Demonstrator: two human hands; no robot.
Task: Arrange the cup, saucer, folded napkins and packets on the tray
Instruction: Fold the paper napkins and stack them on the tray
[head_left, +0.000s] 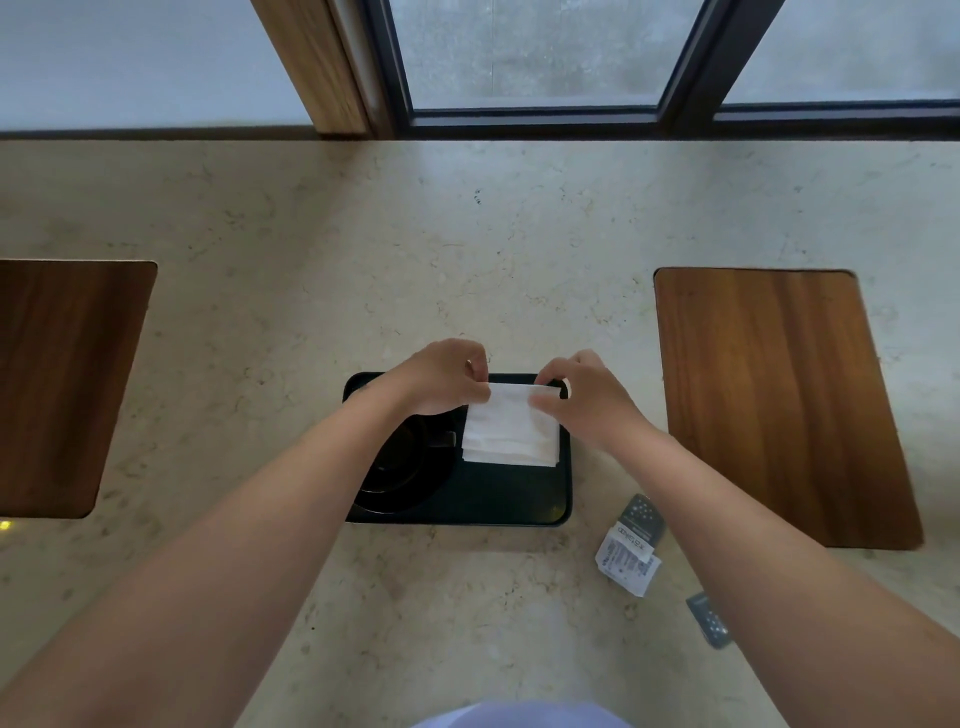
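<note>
1. A black rectangular tray (511, 506) with rounded corners is set on the marble surface.
2. A black cup (402, 454) on a black saucer (415, 493) is seen in the tray's left half, partly hidden by a forearm.
3. A white folded napkin (511, 431) is laid in the tray's right half, its far edge pinched at both corners.
4. Packets (631, 543), white and dark grey, are left on the surface just right of the tray; another dark packet (709, 618) lies nearer.

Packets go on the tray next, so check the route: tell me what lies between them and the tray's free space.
Nothing visible blocks it. The packets lie on the counter off the tray by its near right corner. Its near right part is bare; the napkins, pinched by the left hand and right hand, sit farther back.
</note>
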